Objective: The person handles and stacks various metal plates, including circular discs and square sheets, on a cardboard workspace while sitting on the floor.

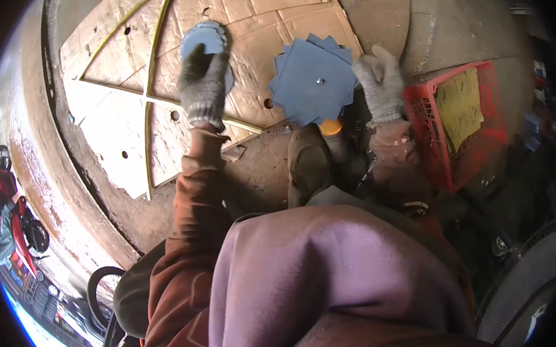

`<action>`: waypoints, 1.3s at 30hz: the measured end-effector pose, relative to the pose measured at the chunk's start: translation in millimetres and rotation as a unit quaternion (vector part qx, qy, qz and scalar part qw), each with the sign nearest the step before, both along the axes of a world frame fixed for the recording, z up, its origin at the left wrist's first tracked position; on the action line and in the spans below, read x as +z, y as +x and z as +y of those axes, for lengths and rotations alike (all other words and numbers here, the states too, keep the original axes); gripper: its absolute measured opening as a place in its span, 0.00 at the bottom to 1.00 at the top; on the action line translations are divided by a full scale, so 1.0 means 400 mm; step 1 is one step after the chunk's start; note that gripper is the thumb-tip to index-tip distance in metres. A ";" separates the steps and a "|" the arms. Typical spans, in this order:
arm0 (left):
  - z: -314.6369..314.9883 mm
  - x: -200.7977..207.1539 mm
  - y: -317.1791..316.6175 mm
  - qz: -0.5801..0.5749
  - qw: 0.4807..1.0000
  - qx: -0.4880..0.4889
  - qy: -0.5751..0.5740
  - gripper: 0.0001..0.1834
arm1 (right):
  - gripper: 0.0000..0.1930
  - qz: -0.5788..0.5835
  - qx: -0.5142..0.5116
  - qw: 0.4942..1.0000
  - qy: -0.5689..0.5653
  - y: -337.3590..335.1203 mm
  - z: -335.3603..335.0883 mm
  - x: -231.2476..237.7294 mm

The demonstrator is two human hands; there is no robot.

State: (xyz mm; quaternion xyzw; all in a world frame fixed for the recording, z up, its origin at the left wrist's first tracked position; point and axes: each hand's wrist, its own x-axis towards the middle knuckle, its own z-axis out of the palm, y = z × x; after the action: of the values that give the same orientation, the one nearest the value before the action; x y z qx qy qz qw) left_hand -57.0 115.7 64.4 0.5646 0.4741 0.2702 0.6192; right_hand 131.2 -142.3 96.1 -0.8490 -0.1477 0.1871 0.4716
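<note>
Lying flat, the fanned blue sheets [308,95] point corners all around.

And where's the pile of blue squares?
In the head view, the pile is above and right of centre, between the left hand and right hand.

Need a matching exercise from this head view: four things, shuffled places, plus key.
1. fanned stack of square blue-grey sheets
2. round scalloped blue-grey pieces
3. red plastic crate
4. long thin yellow strips

A. crossing on brown cardboard
B. partly covered by grey-gloved left hand
C. right of grey-gloved right hand
D. between both hands

Pairs: 1-D, 2-B, 3-C, 4-A
</note>
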 end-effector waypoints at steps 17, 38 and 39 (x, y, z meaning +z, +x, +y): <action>0.307 -0.042 0.074 0.507 0.784 -0.280 0.223 0.46 | 0.28 -0.041 -0.027 0.999 0.022 -0.002 -0.061 -0.051; -0.231 0.198 0.028 -0.141 0.977 -0.151 -0.044 0.39 | 0.25 0.030 0.065 0.986 0.149 -0.221 0.025 0.181; -0.234 0.228 0.022 -0.181 0.958 -0.177 -0.133 0.34 | 0.23 0.013 0.080 0.987 0.141 -0.223 0.013 0.171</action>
State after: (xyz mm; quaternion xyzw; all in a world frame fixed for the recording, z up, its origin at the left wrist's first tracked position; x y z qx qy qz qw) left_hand -48.2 22.0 155.6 0.4940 0.2784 0.1884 0.8018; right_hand 41.9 -137.2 164.6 -0.7570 -0.2344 0.2125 0.5717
